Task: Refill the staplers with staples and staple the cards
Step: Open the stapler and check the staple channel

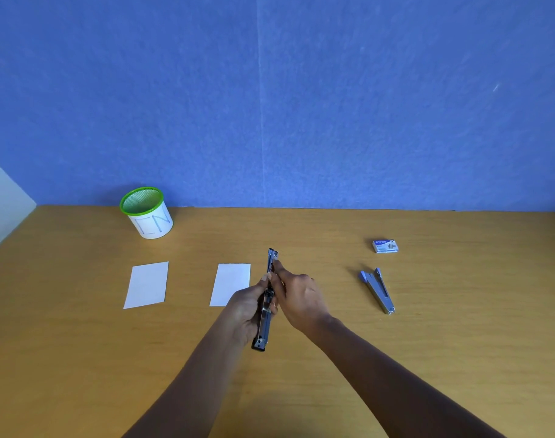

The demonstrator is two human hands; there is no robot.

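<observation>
Your left hand [249,311] curled round the open stapler [264,327], your right hand [300,300] with forefinger straight, touching its far end

The held stapler [266,311] hangs over the middle of the desk [80,358]. Just left of it lies a card [230,282]; farther left, a second card [146,285]. Far left and behind it stands a mesh cup [146,213]. To its right lies an opened stapler [377,290]; right and farther back, a staple box [385,246].
</observation>
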